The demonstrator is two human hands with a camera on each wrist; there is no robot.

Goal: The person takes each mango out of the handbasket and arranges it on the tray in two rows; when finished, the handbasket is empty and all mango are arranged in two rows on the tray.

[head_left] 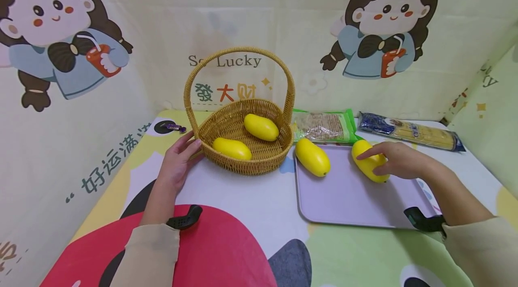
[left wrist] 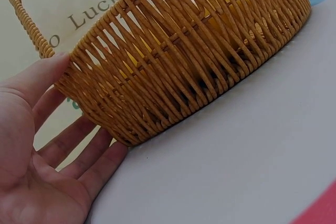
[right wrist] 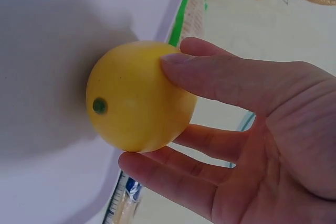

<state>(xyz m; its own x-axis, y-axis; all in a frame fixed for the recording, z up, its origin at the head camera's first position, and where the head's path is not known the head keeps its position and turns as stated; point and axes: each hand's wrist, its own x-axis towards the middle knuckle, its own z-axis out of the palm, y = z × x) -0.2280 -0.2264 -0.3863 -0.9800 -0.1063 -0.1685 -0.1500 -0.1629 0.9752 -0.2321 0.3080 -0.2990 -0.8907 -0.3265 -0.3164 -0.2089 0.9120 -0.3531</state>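
Observation:
My left hand (head_left: pixel 179 161) touches the left side of a woven wicker basket (head_left: pixel 265 168), its thumb at the rim by the handle's base and its fairly straight fingers against the wall. Two yellow mangoes lie inside the basket, one at the back (head_left: pixel 261 127) and one at the front (head_left: pixel 232 148). Over the lilac tray (head_left: pixel 340 206), my right hand (head_left: pixel 404 160) holds a yellow mango (right wrist: pixel 136 98) between thumb and fingers. A dark green dot marks its end in the right wrist view. Another mango (head_left: pixel 312 157) lies at the tray's left edge.
Behind the tray lie a green-edged packet (head_left: pixel 321 126) and a blue-ended pack of noodles (head_left: pixel 413 132). A small purple-wrapped item (head_left: pixel 176 127) is left of the basket. Patterned cloth covers the table and the walls (head_left: pixel 283 21) behind and beside it.

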